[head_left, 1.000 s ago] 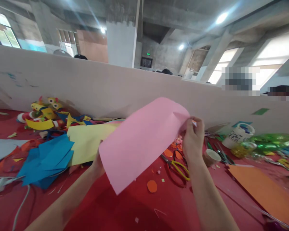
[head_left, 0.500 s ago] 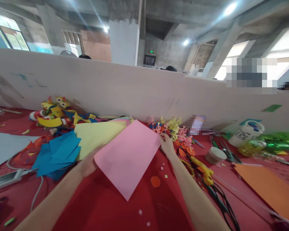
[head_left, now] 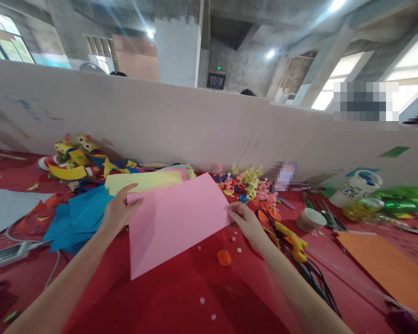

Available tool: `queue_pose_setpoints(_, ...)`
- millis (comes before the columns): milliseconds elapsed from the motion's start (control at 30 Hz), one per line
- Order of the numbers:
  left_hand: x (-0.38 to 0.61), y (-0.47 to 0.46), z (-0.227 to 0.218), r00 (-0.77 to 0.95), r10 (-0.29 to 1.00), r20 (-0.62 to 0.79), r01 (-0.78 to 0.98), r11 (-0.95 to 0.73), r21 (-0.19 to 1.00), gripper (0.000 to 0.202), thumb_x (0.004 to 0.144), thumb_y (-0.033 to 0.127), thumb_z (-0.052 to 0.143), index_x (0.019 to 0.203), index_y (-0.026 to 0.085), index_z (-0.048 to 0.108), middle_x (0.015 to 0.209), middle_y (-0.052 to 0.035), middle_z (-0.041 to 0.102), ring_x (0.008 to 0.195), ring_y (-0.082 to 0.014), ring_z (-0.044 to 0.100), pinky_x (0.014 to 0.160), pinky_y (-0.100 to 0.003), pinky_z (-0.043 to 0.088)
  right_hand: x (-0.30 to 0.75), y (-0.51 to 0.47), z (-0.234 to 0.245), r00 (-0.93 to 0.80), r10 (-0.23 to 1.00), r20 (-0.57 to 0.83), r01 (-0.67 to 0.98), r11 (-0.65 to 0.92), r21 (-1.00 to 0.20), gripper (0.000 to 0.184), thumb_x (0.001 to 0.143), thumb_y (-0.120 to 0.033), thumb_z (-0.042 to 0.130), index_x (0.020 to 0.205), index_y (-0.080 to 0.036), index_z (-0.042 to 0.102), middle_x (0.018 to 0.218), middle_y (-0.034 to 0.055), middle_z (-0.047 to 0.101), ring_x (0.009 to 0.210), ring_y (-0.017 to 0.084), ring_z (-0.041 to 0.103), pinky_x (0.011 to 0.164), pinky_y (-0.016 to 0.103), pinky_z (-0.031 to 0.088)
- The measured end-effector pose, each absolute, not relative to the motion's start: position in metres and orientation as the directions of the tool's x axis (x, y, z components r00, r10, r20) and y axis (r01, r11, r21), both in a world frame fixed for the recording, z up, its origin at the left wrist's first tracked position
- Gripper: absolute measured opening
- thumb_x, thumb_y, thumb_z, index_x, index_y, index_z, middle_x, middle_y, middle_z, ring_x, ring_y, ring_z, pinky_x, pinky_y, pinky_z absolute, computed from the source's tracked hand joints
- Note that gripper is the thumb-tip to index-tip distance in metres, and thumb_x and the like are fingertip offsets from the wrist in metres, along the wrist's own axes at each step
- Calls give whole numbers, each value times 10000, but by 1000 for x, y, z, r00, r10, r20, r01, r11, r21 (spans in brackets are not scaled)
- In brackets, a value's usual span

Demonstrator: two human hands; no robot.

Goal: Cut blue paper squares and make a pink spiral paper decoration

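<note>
Pink rectangular paper sheet (head_left: 177, 227), pinched at opposite edges by left hand (head_left: 119, 209) and right hand (head_left: 246, 221); light, even tension should keep it uncreased.

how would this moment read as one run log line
left hand: thumb over pink sheet, left edge | right hand: pinching its right edge | nearby: pale yellow sheet, orange disc
</note>
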State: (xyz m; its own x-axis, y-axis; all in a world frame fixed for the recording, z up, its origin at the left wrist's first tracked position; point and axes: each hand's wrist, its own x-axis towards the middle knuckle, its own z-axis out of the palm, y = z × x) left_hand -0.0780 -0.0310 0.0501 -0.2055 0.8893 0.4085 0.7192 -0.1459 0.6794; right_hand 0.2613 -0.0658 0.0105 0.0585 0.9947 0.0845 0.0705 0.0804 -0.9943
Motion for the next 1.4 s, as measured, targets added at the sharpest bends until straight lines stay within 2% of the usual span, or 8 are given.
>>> queue_pose_setpoints(67, -62, -39, 49, -137, 807, 575, 853, -199, 482, 457, 724, 354, 608, 1150, 191, 577, 1104, -122, 598, 1057, -317, 545, 893, -465, 439, 258, -86, 7, 37, 998, 44, 107, 39, -993, 217, 688, -345, 598, 811, -169, 632, 692, 16, 630, 590, 149, 564, 532, 272, 491)
queue_pose_setpoints(133, -36, -59, 42, 86, 782, 618, 861, -371, 349, 385, 759, 374, 594, 1098, 192, 596, 1159, -128, 555, 1139, -307, 481, 967, -460, 382, 251, -103, 1, 44, 999, -14, 91, -18, -996, 240, 685, -343, 615, 831, -160, 667, 750, 41, 662, 642, 165, 593, 585, 288, 502)
queue_pose_setpoints(233, 2, -98, 29, 584, 721, 373, 660, -689, 299, 439, 746, 489, 604, 1077, 202, 589, 1080, -94, 605, 1039, -258, 540, 896, -396, 455, 241, -122, -5, 51, 992, -116, -26, -115, -993, 329, 670, -382, 661, 912, -160, 678, 880, 69, 690, 732, 188, 631, 686, 326, 520)
queue_pose_setpoints(333, 22, -129, 16, 723, 646, 245, 605, -763, 225, 457, 803, 469, 548, 1182, 214, 530, 1149, -110, 583, 1079, -276, 521, 845, -409, 475, 238, -134, -10, 35, 988, -152, -54, -150, -987, 416, 672, -427, 677, 979, -147, 667, 929, 94, 694, 797, 209, 648, 774, 366, 514)
queue_pose_setpoints(533, 18, -136, -2, 749, 598, 284, 563, -801, 202, 216, 899, 135, 390, 930, 154, 603, 897, -85, 636, 876, -212, 580, 760, -362, 508, 238, -154, -18, -7, 999, -50, 242, -47, -969, 361, 735, -393, 602, 1012, -164, 639, 974, 106, 692, 848, 235, 657, 785, 382, 523)
queue_pose_setpoints(800, 15, -137, -15, 755, 565, 332, 546, -823, 159, 249, 909, 129, 350, 896, 145, 598, 843, -74, 648, 808, -196, 578, 701, -343, 519, 239, -168, -23, -47, 980, 194, 587, 184, -788, 282, 749, -208, 500, 1024, -199, 559, 940, 82, 660, 840, 216, 646, 741, 341, 537)
queue_pose_setpoints(1133, 14, -135, -19, 736, 581, 347, 545, -813, 207, 235, 905, 135, 376, 917, 170, 608, 865, -60, 651, 830, -185, 583, 719, -329, 511, 273, -154, -15, 82, 976, 200, 675, 94, -732, 102, 798, -236, 484, 830, -189, 569, 775, 58, 638, 667, 189, 612, 646, 330, 512)
queue_pose_setpoints(1400, 16, -135, -15, 735, 593, 330, 555, -805, 210, 215, 905, 143, 395, 876, 153, 608, 837, -58, 651, 809, -191, 576, 716, -336, 506, 247, -162, -16, -357, 892, 277, 686, 451, -570, 148, 778, -155, 622, 901, -235, 645, 923, 40, 667, 900, 220, 576, 814, 386, 452)
